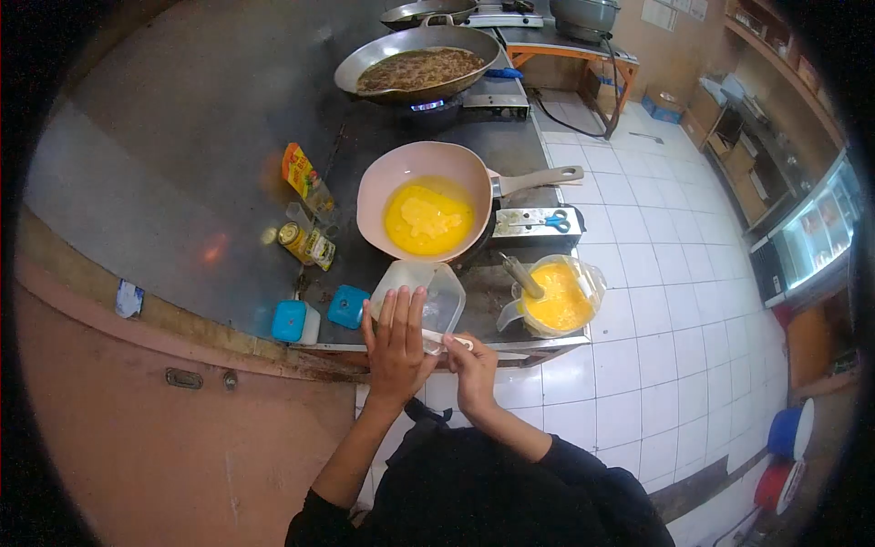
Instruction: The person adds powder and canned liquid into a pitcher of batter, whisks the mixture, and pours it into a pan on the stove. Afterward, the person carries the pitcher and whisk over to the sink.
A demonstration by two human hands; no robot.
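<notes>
My left hand is stretched out, palm down, its fingers lying over the near left part of a clear plastic container; whether it touches the container I cannot tell. Beside it, my right hand is closed round a thin white handle, with the other end of that utensil hidden near the left hand. Just beyond the container, a pink frying pan holds yellow liquid egg with a paler patch in the middle. To the right stands a clear jug of yellow mixture with a utensil leaning in it.
A large wok of dark bubbling food sits on the far burner. Blue scissors lie on the near stove. Along the left wall are a yellow-labelled jar, a yellow pouch and a blue-lidded box.
</notes>
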